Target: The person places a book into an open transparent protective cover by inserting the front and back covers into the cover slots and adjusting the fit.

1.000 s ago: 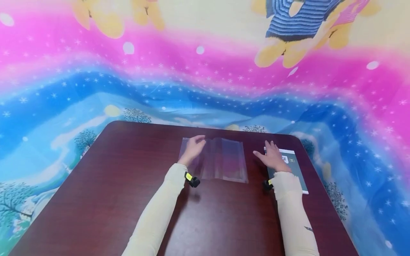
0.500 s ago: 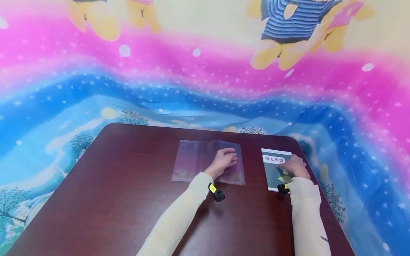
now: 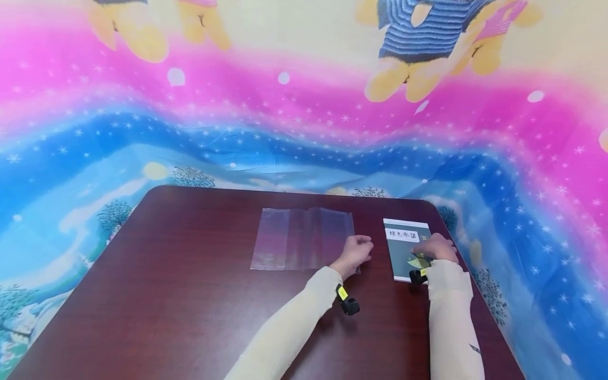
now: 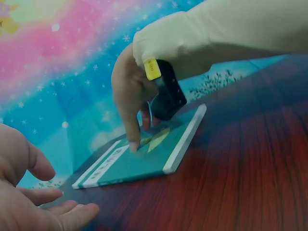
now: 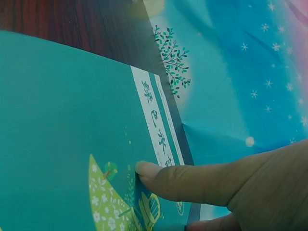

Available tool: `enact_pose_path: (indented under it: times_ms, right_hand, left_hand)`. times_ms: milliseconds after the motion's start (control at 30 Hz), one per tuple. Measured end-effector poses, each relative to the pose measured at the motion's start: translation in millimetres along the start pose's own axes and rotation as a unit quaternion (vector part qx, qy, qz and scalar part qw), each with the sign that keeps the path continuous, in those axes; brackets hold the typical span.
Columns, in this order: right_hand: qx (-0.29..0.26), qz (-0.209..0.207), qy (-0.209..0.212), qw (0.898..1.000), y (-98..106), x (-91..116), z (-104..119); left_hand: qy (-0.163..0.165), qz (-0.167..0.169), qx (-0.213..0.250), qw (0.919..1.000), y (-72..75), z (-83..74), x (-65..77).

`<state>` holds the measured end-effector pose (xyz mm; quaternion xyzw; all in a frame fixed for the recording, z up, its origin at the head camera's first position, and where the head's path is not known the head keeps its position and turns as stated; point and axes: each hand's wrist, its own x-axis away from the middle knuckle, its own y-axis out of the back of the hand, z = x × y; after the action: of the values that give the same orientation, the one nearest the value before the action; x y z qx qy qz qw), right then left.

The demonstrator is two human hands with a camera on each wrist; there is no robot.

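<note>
A green book with a white title strip lies at the right of the table. My right hand holds it by its right side: in the right wrist view the thumb presses on the cover, and another finger shows at the book's edge. The remaining fingers are mostly hidden. My left hand hovers over the right edge of a clear plastic book cover, which lies spread out on the table. Its fingers are loosely bent with nothing between them, and in the left wrist view they point towards the book.
The dark red-brown table has rounded far corners. A cloth backdrop with snowflakes, trees and bears hangs close behind it and along its sides. The book lies near the table's right edge. Black wrist cameras sit on both sleeves.
My left hand has moved right across the plastic cover towards the book. My right hand has gone from lying over the book to gripping its right side, uncovering the title strip.
</note>
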<state>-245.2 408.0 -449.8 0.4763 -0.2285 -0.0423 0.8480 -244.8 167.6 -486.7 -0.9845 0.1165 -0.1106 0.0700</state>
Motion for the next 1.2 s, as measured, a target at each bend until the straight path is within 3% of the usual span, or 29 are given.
enact_pose_path:
  times_ms: [133, 300, 400, 567, 900, 1200]
  right_hand:
    - [-0.003, 0.0, 0.002, 1.0, 3, 0, 2]
    - [-0.006, 0.027, 0.001, 1.0, 5, -2, 0]
    - [-0.008, 0.047, 0.0, 0.999, 5, -5, -1]
    - [0.005, 0.05, 0.002, 0.999, 2, -5, -1]
    - [0.014, 0.005, -0.026, 1.0, 1, 4, 5]
    - [-0.008, 0.023, -0.013, 1.0, -1, 6, 4]
  left_hand:
    - [0.032, -0.011, 0.05, 0.9982, -9.7, 2.3, -2.8]
    - [0.088, -0.02, 0.125, 0.9881, -20.2, 6.6, -2.4]
    - [0.104, -0.029, 0.145, 0.9835, -26.2, 9.3, -0.3]
    - [0.105, -0.045, 0.14, 0.9836, -35.7, 12.2, 2.1]
    - [0.091, -0.074, 0.124, 0.9853, -49.3, 6.0, 6.3]
    - [0.087, -0.077, 0.112, 0.9868, -55.4, 2.2, 9.6]
